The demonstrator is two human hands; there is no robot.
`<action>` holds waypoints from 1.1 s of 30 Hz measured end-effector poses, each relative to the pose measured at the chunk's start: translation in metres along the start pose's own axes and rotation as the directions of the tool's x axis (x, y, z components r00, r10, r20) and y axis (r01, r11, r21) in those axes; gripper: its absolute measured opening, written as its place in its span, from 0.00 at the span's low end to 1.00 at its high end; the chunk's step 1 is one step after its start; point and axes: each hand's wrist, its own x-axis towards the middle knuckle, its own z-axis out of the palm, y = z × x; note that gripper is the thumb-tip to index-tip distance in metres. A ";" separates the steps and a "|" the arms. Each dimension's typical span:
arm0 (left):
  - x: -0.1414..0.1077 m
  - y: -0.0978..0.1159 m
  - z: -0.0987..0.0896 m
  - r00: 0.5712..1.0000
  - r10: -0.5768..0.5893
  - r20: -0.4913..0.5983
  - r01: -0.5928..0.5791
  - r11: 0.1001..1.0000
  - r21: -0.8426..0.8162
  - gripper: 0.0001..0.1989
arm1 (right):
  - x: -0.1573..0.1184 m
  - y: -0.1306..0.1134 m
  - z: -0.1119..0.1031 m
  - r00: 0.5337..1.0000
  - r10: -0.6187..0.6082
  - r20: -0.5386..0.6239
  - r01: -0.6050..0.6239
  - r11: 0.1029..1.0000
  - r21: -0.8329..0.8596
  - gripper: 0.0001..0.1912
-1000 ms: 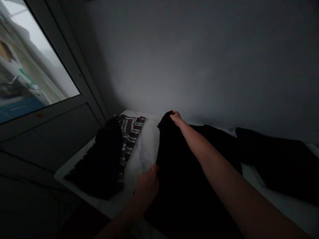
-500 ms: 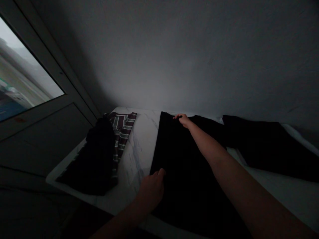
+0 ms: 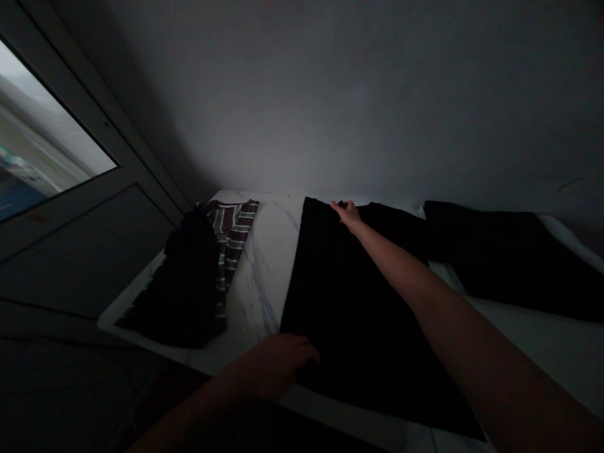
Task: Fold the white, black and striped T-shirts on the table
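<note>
A black garment point(image 3: 349, 302), perhaps a shirt, is spread flat on the marble-patterned table point(image 3: 268, 251). A sleeve-like part runs off to the right at its far end. At the far edge my right hand point(image 3: 348, 215) touches the cloth, fingers apart and one stretched to the left. Near the garment's lower left corner, my left hand point(image 3: 283, 362) lies over its side edge. Its fingers reach onto the cloth, slightly bent and loose, though the dim light blurs them. My right forearm crosses above the garment and hides part of its right side.
On the left of the table lies a dark garment point(image 3: 189, 289) over a striped shirt point(image 3: 233, 229). More black clothing point(image 3: 500, 258) lies at the right. A grey wall point(image 3: 330, 100) stands behind the table, and a door with a window point(image 3: 117, 189) is at the left.
My left hand has slid along the garment's side toward its near hem, and its fingers have loosened. My right hand stays at the far edge with its fingers more spread. The view has tilted slightly.
</note>
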 end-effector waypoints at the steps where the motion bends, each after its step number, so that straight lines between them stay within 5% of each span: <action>1: 0.000 -0.003 -0.007 0.998 0.024 0.063 -0.023 0.999 -0.022 0.24 | -0.005 0.000 0.000 1.000 -0.019 -0.021 0.018 0.999 -0.049 0.23; 3: 0.005 -0.009 -0.028 0.979 0.063 0.196 -0.042 0.993 -0.109 0.23 | -0.013 -0.001 0.001 0.997 -0.063 -0.036 0.054 0.976 -0.213 0.30; 5: 0.024 -0.017 -0.055 0.971 0.091 0.220 -0.055 0.984 -0.168 0.22 | -0.020 -0.004 0.004 0.996 -0.083 -0.020 0.070 0.927 -0.369 0.28; 8: 0.075 -0.030 -0.096 0.991 0.030 -0.131 -0.029 1.000 0.006 0.17 | -0.028 -0.012 0.009 0.997 -0.078 -0.009 0.066 0.891 -0.450 0.16; 11: 0.139 -0.047 -0.117 0.829 -0.039 -0.558 0.200 0.952 0.230 0.18 | -0.036 -0.022 0.015 0.994 -0.100 -0.033 0.073 0.875 -0.478 0.12; 13: 0.175 -0.062 -0.116 0.740 -0.045 -0.672 0.322 0.900 0.294 0.21 | -0.043 -0.028 0.018 0.991 -0.127 -0.050 0.086 0.862 -0.500 0.15; 19: 0.216 -0.103 -0.100 0.722 -0.057 -0.689 0.434 0.814 0.386 0.25 | -0.053 -0.035 0.013 0.989 -0.135 -0.061 0.075 0.811 -0.580 0.17; 26: 0.251 -0.125 -0.174 0.711 -0.043 -0.702 0.445 0.800 0.403 0.19 | -0.052 -0.034 -0.013 0.992 -0.008 -0.127 -0.080 0.734 -0.674 0.18; 29: 0.274 -0.137 -0.192 0.728 -0.026 -0.685 0.425 0.801 0.422 0.22 | -0.063 -0.041 -0.012 0.967 -0.253 -0.043 0.139 0.656 -0.742 0.20; 31: 0.285 -0.146 -0.192 0.755 -0.019 -0.656 0.400 0.806 0.437 0.24 | -0.076 -0.044 -0.005 0.865 -0.469 0.178 0.426 0.500 -0.754 0.18; 33: 0.291 -0.153 -0.186 0.777 -0.008 -0.630 0.374 0.810 0.451 0.25 | -0.092 -0.045 0.004 0.722 -0.544 0.427 0.650 0.321 -0.689 0.18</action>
